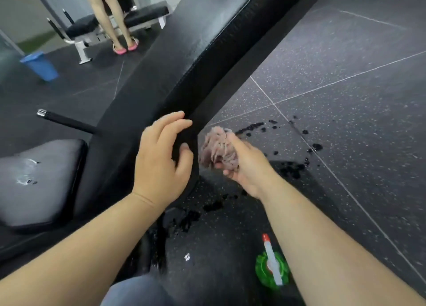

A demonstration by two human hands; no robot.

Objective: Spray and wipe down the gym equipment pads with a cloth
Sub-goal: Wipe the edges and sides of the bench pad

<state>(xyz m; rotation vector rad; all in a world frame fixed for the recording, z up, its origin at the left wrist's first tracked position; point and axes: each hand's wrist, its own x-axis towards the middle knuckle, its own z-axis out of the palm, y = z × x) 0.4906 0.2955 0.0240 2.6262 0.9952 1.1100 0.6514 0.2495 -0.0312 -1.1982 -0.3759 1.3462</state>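
A long black back pad [184, 59] of a bench runs diagonally up the view, its surface glistening with wet streaks. My left hand [161, 158] rests on the pad's lower end, fingers spread on top and thumb against its side edge. My right hand [244, 167] grips a crumpled pinkish-grey cloth [217, 148] just to the right of that edge, beside the pad. A black seat pad [39, 181] with wet spots sits at the lower left. A green spray bottle [272, 269] with a white and red nozzle stands on the floor under my right forearm.
Dark speckled rubber floor tiles [345, 98] carry wet splashes around the bench. A black handle bar [64, 121] sticks out left of the pad. Further back stand a blue bin [40, 65], another bench [119, 20] and a person's legs [119, 29] in pink slippers.
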